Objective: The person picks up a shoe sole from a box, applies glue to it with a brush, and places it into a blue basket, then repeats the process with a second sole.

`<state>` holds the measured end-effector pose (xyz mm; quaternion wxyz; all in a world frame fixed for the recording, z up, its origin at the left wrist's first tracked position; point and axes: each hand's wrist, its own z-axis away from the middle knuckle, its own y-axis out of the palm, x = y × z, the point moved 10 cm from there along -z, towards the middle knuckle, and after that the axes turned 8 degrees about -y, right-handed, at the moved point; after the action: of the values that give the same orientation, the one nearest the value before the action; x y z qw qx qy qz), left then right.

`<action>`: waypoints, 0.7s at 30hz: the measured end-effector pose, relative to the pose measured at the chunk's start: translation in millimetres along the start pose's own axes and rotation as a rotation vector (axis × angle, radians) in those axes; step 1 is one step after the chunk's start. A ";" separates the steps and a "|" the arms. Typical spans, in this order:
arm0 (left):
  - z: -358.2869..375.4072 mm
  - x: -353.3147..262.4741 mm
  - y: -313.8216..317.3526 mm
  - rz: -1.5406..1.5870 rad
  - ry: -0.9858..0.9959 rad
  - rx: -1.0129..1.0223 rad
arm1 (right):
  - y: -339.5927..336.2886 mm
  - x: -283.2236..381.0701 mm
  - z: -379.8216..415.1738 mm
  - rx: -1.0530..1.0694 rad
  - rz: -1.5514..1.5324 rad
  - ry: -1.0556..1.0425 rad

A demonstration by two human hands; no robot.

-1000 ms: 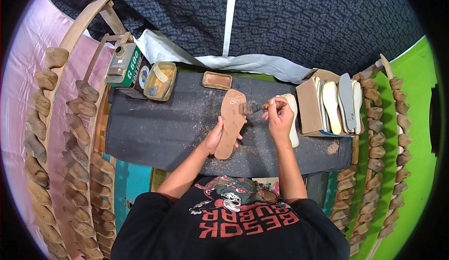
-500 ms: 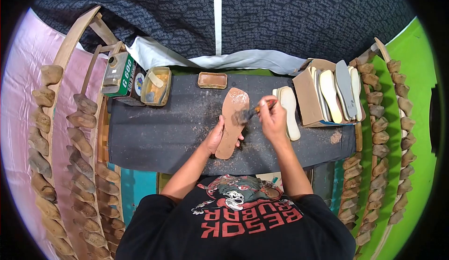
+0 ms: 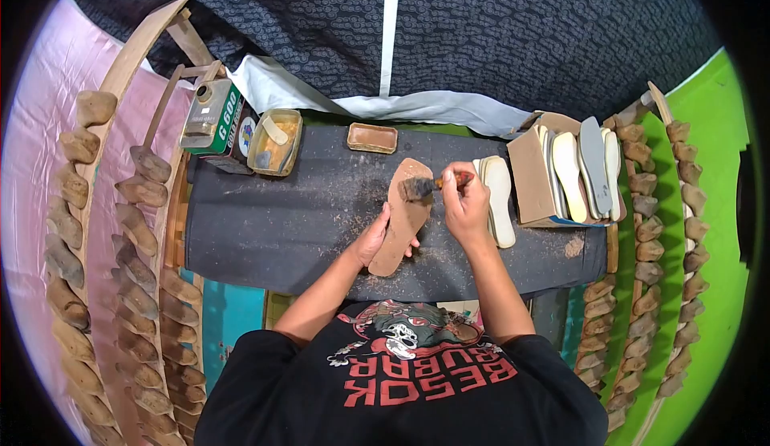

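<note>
A brown shoe sole [image 3: 399, 233] is held above the middle of the table, tilted a little to the right at its far end. Gripping its near left edge is my left hand [image 3: 374, 237], with fingertips showing at the right edge and the rest of the fingers hidden beneath. My right hand [image 3: 465, 205] is closed around the handle of a brush [image 3: 417, 188]. The dark bristles touch the upper part of the sole. Pale insoles [image 3: 499, 201] lie stacked on the table just right of my right hand.
A cardboard box [image 3: 536, 177] of insoles stands at the right. Behind the sole sits a small brown tray [image 3: 372, 138]. At the left are a metal can [image 3: 213, 125] and a tub [image 3: 290, 157] with scrapers. Racks of wooden shoe lasts [image 3: 79, 145] flank the dark table [image 3: 241, 229], which carries scattered crumbs.
The brush has moved from the sole's middle right side up towards its far end. The shiny wet patch there now looks duller. The camera view has tilted slightly.
</note>
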<state>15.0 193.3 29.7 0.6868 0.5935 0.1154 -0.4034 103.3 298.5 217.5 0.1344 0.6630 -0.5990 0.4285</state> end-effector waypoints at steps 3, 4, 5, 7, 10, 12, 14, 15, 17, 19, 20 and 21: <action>5.9 0.6 1.6 -0.024 -0.004 0.023 | -5.6 -2.1 -11.2 -0.003 0.052 0.015; 6.2 2.3 0.9 -0.023 -0.007 0.023 | -10.2 -1.2 -20.0 -0.040 0.078 0.002; 5.3 2.5 1.2 -0.038 -0.007 0.028 | -11.6 -2.5 -26.7 -0.041 0.079 0.004; 3.4 0.4 2.9 -0.058 -0.005 0.035 | -13.6 2.7 -37.1 -0.038 0.149 -0.066; 3.3 -4.1 3.9 -0.045 0.040 0.020 | -0.7 12.7 -28.8 -0.002 0.098 -0.078; 3.0 -5.3 1.8 0.016 0.044 0.016 | 14.5 27.7 -18.1 0.050 0.006 -0.110; 4.7 -3.9 -1.6 0.035 0.034 0.012 | 18.2 19.8 -13.1 0.051 -0.010 -0.066; 5.3 -2.4 -2.7 0.049 0.024 0.014 | 16.6 6.5 -12.7 0.027 -0.026 -0.010; 7.9 -4.1 0.1 0.032 0.022 0.021 | 7.8 -22.3 -17.7 -0.083 -0.061 0.039; 7.1 -3.6 0.8 0.013 0.020 0.031 | 0.2 -32.1 -22.7 -0.128 -0.065 0.036; 5.3 -2.4 0.3 0.005 0.030 0.040 | -2.4 -35.1 -23.0 -0.131 -0.047 0.035; 4.3 -3.2 0.6 -0.003 0.041 0.049 | -3.3 -31.1 -26.2 -0.134 -0.030 0.034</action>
<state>12.0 190.7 33.3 0.6690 0.6182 0.1205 -0.3946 98.2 338.5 211.5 0.1951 0.6538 -0.6142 0.3965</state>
